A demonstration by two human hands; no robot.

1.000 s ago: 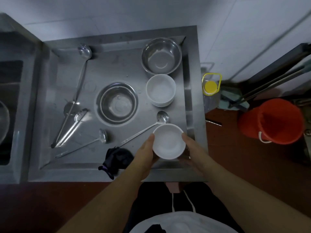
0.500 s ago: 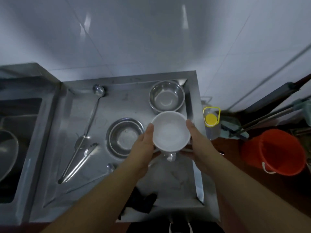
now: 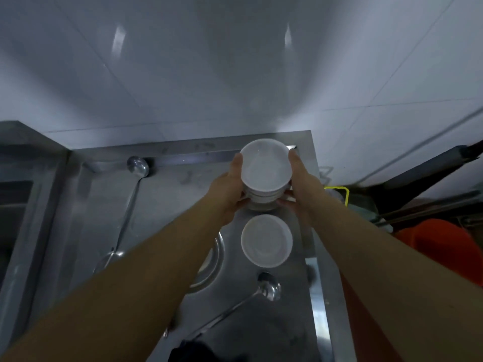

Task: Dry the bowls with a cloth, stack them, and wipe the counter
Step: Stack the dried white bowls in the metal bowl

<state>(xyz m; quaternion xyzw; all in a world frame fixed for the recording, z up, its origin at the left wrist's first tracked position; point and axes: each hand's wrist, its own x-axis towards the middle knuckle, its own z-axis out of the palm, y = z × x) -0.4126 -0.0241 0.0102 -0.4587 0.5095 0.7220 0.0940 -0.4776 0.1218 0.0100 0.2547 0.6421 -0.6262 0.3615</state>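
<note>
Both arms are stretched out over the steel worktop (image 3: 167, 205), and I've got a stack of white bowls (image 3: 265, 176) clasped between my hands at the far right corner, close to the tiled wall (image 3: 235, 61). My left hand (image 3: 230, 186) is on the stack's left side, thumb up along the rim of the top bowl, fingers curled under the lower bowls. My right hand (image 3: 300, 181) mirrors it on the right side, thumb up by the rim, fingers tucked beneath. The stack sits over the spot of a steel bowl, though I can only make out a sliver of metal under it, so I can't tell whether it's touching anything below. Nearer to me, a single white bowl (image 3: 266, 240) stands upright on the worktop, apart from the stack, mouth up. Just beside it to the left, my left forearm covers most of a round steel bowl (image 3: 211, 267). A ladle (image 3: 269, 286) lies nearer still, its scoop just below the single bowl, handle running down-left. Another long ladle (image 3: 137, 164) lies along the left part of the worktop, scoop at the far edge. The dark cloth (image 3: 193, 352) sits bunched at the near edge. Off to the right on the floor, an orange bucket (image 3: 444, 252) and a yellow-rimmed container (image 3: 339, 194).
</note>
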